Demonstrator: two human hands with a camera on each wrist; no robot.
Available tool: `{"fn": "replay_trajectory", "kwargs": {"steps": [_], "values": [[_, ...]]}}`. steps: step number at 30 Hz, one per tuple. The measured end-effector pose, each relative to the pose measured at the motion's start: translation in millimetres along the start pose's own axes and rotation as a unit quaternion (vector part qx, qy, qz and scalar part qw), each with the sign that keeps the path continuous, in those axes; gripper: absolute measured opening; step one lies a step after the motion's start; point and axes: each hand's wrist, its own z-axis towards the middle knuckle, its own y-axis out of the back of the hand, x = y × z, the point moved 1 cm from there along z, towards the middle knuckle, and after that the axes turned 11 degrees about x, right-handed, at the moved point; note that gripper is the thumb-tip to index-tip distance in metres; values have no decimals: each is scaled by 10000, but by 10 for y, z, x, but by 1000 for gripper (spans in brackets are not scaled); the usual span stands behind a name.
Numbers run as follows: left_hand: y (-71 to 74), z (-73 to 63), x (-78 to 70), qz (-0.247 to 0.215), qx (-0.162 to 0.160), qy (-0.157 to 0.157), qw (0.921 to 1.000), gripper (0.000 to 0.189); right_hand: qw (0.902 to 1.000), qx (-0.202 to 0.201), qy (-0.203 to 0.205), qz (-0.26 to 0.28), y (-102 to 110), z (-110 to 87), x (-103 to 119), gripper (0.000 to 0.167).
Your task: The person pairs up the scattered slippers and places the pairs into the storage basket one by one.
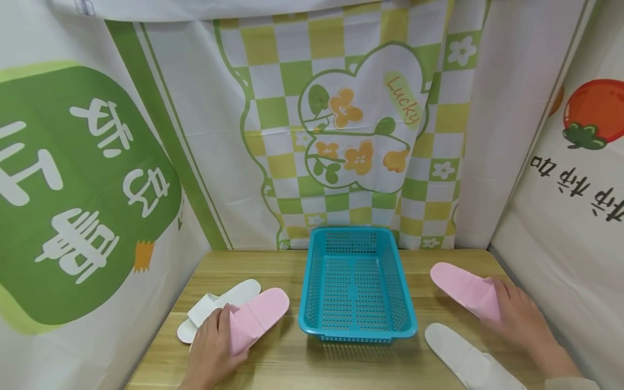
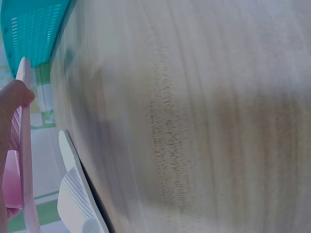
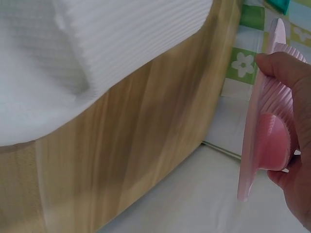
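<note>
My left hand [image 1: 212,344] grips a pink slipper [image 1: 263,314] by its strap part, the toe pointing up and right. In the left wrist view that pink slipper [image 2: 26,145] is held edge-on above the table. A white slipper [image 1: 239,294] lies just behind it on the left. On the right, my right hand [image 1: 524,319] holds another pink slipper [image 1: 458,284], its toe toward the back left. The right wrist view shows thumb and fingers around this slipper [image 3: 252,131], raised off the table. Nearer the front lies a second white slipper [image 1: 453,346].
A blue perforated plastic basket [image 1: 407,311] stands at mid-table between the hands. The wooden table [image 1: 278,368] meets printed cloth walls at the back, left and right. Green-checked cloth [image 1: 292,119] hangs behind the basket.
</note>
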Motion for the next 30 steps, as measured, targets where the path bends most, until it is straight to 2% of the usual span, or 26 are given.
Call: {"fn": "replay_trajectory", "kwargs": {"steps": [14, 21, 30], "values": [[34, 201, 50, 27, 234, -87, 9997, 100, 9992, -307, 233, -97, 172, 163, 141, 95], [69, 334, 79, 131, 145, -160, 9997, 97, 9991, -279, 301, -145, 269, 244, 252, 97], [150, 535, 117, 235, 27, -297, 9993, 94, 9955, -571, 717, -221, 358, 376, 362, 97]]}}
